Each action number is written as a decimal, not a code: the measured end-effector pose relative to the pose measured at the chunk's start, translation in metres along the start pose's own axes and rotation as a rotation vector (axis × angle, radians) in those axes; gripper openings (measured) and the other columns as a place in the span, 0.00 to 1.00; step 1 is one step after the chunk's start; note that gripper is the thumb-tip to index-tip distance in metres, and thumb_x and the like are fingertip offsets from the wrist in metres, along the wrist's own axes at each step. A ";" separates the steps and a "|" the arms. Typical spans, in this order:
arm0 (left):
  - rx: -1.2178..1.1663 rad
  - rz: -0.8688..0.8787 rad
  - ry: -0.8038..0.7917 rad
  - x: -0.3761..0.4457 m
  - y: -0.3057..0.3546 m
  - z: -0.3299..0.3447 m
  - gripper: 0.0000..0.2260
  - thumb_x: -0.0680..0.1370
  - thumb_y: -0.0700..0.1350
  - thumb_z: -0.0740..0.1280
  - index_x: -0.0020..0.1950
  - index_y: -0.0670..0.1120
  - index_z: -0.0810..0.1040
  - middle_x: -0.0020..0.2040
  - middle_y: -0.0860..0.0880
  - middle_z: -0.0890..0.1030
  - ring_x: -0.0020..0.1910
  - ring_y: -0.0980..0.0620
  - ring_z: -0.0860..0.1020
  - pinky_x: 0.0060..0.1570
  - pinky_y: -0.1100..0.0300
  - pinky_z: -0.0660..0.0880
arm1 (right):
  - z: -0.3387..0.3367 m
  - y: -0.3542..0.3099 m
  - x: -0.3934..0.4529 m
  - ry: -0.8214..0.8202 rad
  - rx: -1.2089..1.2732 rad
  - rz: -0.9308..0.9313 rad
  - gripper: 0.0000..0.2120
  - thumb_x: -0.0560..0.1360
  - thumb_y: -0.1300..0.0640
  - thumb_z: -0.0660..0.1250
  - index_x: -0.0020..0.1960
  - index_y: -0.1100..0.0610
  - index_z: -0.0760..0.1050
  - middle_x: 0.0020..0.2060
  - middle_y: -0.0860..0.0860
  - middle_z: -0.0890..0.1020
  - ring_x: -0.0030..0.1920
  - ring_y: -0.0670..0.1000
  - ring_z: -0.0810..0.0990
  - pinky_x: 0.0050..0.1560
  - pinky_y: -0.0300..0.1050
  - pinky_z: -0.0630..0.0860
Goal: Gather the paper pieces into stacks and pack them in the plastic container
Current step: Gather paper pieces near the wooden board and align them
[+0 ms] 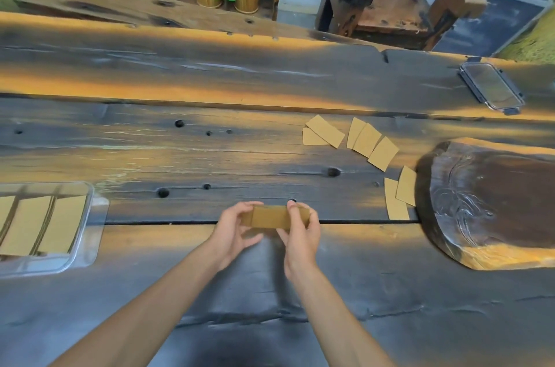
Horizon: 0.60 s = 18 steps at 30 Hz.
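A small stack of brown paper pieces [274, 217] is held just above the dark wooden counter [210, 156], pinched at its two short ends. The left hand [234, 230] grips the left end with fingers [244, 207] curled over the top edge and the thumb beneath; the right hand [301, 230] grips the right end in the same way, its fingers folded round the stack.

The plastic container [93, 216] is seen to the left of the held stack, at the picture's left edge — clear, with rounded corners. Inside it, three stacks of paper [42, 224] are laid side by side, leaning slightly.

Loose paper pieces [365, 138] are scattered beyond and to the right of the held stack, some overlapping one another in a loose arc. The nearest two [401, 195] lie just beside a carved dark wooden slab [495, 201], which rests on the counter far to the right of the stack.

A clear lid with dark clips [492, 87] is placed farther back and to the right of the stack — well apart from the container.
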<state>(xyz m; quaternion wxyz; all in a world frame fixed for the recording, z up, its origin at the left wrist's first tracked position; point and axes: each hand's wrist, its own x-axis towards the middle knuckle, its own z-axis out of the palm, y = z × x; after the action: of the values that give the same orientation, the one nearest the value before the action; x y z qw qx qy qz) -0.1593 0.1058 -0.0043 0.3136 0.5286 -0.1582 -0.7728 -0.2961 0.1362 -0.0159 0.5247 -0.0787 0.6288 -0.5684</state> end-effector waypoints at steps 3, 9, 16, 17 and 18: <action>-0.251 0.031 0.281 0.012 -0.003 0.018 0.13 0.77 0.55 0.63 0.47 0.46 0.78 0.46 0.43 0.78 0.47 0.45 0.78 0.53 0.48 0.76 | 0.019 0.009 -0.009 0.030 -0.060 -0.050 0.08 0.76 0.52 0.74 0.44 0.55 0.80 0.47 0.55 0.82 0.48 0.50 0.82 0.49 0.51 0.84; -0.120 0.101 0.624 0.021 -0.003 0.038 0.09 0.73 0.51 0.68 0.39 0.47 0.73 0.41 0.43 0.77 0.39 0.44 0.75 0.45 0.49 0.77 | 0.047 0.038 -0.017 0.195 -0.167 0.017 0.21 0.72 0.34 0.70 0.46 0.53 0.78 0.52 0.56 0.82 0.51 0.54 0.84 0.55 0.56 0.82; -0.205 0.081 0.683 0.028 -0.020 0.021 0.15 0.71 0.49 0.74 0.33 0.47 0.69 0.33 0.46 0.73 0.35 0.48 0.72 0.39 0.52 0.71 | 0.045 0.039 0.000 0.253 -0.247 -0.121 0.11 0.82 0.57 0.64 0.42 0.51 0.79 0.39 0.47 0.85 0.44 0.46 0.82 0.44 0.37 0.72; -0.178 0.086 0.668 0.030 -0.022 0.021 0.14 0.73 0.49 0.73 0.34 0.46 0.70 0.34 0.46 0.74 0.35 0.48 0.73 0.40 0.52 0.71 | 0.044 0.040 0.002 0.249 -0.249 -0.117 0.11 0.81 0.55 0.65 0.41 0.52 0.79 0.36 0.46 0.84 0.40 0.43 0.81 0.42 0.35 0.72; -0.115 0.124 0.663 0.031 -0.023 0.019 0.14 0.75 0.48 0.71 0.33 0.45 0.72 0.34 0.46 0.75 0.36 0.48 0.74 0.42 0.52 0.72 | 0.044 0.041 0.003 0.243 -0.262 -0.123 0.12 0.81 0.53 0.66 0.39 0.53 0.79 0.33 0.46 0.82 0.36 0.42 0.78 0.40 0.35 0.72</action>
<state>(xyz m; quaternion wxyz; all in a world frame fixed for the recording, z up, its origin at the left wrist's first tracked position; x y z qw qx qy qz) -0.1918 0.1017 -0.0323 0.4235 0.7219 -0.0355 -0.5462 -0.2440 0.1207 -0.0415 0.3946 -0.1156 0.7500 -0.5182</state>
